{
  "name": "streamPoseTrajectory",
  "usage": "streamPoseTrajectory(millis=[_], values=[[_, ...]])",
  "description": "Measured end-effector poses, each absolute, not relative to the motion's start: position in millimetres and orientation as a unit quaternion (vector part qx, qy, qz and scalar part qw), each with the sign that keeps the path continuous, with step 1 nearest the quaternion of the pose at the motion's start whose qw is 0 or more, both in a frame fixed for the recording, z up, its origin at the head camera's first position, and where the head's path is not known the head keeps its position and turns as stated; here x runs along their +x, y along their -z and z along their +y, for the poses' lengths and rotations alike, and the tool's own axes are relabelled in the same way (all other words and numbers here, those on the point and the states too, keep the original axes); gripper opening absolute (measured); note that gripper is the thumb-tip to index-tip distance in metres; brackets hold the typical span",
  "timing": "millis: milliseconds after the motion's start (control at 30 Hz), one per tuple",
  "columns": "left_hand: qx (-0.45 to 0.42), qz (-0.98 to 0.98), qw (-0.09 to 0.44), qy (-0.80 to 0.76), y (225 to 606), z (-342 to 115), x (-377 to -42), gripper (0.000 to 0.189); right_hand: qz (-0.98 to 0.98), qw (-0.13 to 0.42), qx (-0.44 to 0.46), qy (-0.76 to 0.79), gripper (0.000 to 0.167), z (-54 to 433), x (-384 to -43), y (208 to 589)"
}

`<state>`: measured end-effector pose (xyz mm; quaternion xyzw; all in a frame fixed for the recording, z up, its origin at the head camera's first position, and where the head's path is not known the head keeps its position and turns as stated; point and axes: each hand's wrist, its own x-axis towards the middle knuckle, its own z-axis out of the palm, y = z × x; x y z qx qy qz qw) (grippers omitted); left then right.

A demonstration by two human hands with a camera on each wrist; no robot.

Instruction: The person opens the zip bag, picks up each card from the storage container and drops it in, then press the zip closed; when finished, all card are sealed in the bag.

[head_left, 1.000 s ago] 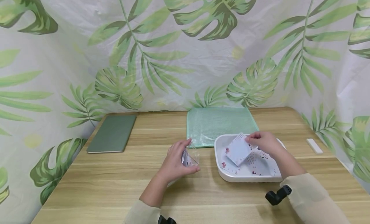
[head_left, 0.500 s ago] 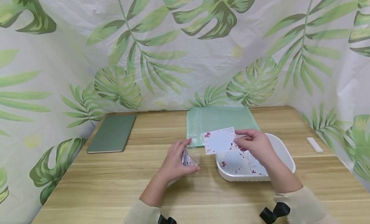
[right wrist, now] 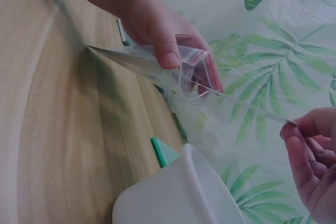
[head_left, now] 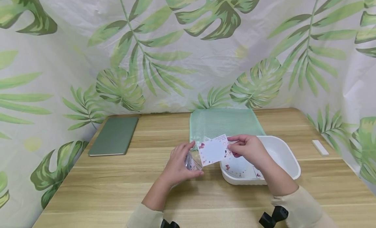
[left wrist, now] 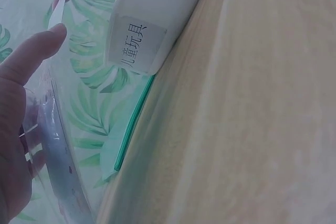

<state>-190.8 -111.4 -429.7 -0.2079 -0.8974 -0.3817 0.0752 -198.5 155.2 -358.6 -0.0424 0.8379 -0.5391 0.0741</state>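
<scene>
- Here's the white rectangular paper card with red floral print (head_left: 213, 151), up in the air above the surface (head_left: 117, 188), just off the left edge of the white plastic tray (head_left: 243, 181).
- The right hand (head_left: 248, 149) has it by its right-hand edge, thumb and fingertips pinching, while the far end reaches the parted mouth of the clear plastic zip bag (head_left: 192, 163); the right wrist view suggests that end is just inside, though the transparent film makes it hard to be sure.
- And the left hand (head_left: 179, 164)! It grips the bag, thumb and fingers curled round it near the mouth, with printed paper showing through the film.
- Handling, then: the card looks light and fairly stiff, likely to crease if pushed hard, so a flat pinch close to the edge seems right.
- The bag looks thin, limp and slippery; holding it just below the mouth should stop it collapsing.
- More printed cards (head_left: 235, 167) lie inside the tray.
- Around them: a green mesh pouch (head_left: 223, 122) by the surface's far edge, a dark green notebook (head_left: 114, 136) at its far left corner, a small white bar (head_left: 320, 147) near its right edge.
</scene>
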Motion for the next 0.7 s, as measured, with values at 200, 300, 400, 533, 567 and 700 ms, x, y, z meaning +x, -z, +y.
streamPoseTrajectory(millis=[200, 300, 400, 533, 567, 700], values=[[-0.210, -0.898, 0.081, 0.378, 430.0, -111.1, -191.1, 0.105, 0.834, 0.080, -0.037, 0.545, 0.041, 154.8, -198.4, 355.9], [-0.206, -0.899, 0.077, 0.378, 430.2, -111.3, -191.2, 0.106, 0.829, 0.078, -0.040, 0.553, 0.040, 154.5, -198.2, 357.3], [-0.206, -0.900, 0.078, 0.377, 430.6, -111.5, -191.8, 0.106, 0.828, 0.073, -0.038, 0.555, 0.040, 154.5, -198.0, 357.8], [-0.211, -0.900, 0.083, 0.373, 432.0, -112.0, -192.6, 0.106, 0.826, 0.071, -0.032, 0.558, 0.040, 154.1, -197.7, 357.1], [-0.211, -0.900, 0.083, 0.373, 432.2, -112.3, -192.6, 0.106, 0.825, 0.072, -0.033, 0.559, 0.041, 154.0, -197.5, 356.9], [-0.210, -0.900, 0.083, 0.374, 432.2, -112.4, -192.1, 0.107, 0.823, 0.064, -0.025, 0.564, 0.041, 154.2, -196.6, 356.8]])
